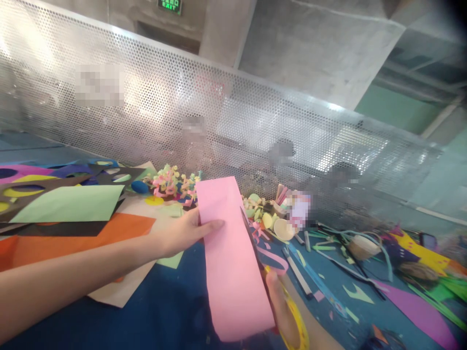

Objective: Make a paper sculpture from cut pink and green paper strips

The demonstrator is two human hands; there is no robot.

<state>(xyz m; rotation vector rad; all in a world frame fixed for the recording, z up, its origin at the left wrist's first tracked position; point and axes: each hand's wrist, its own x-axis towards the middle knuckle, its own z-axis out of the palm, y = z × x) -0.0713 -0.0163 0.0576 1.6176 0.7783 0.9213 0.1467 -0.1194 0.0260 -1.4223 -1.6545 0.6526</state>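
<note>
A long pink sheet of paper [233,262] is held up over the blue table, its lower end curling under. My left hand [182,231] grips its left edge, thumb on the front face and fingers behind. Yellow-handled scissors [297,311] are in my right hand [280,301], whose fingers are partly hidden by the paper and handle. Their dark blades lie along the sheet's right edge, pointing up and away. A narrow pink strip [275,260] curls off beside the blades.
Green [69,204] and orange [120,228] paper sheets lie at left. Small folded paper pieces [171,182] are heaped behind. Paper scraps, a paper cup [364,247] and a purple sheet [416,311] cover the right side. A perforated metal screen [146,97] stands at the back.
</note>
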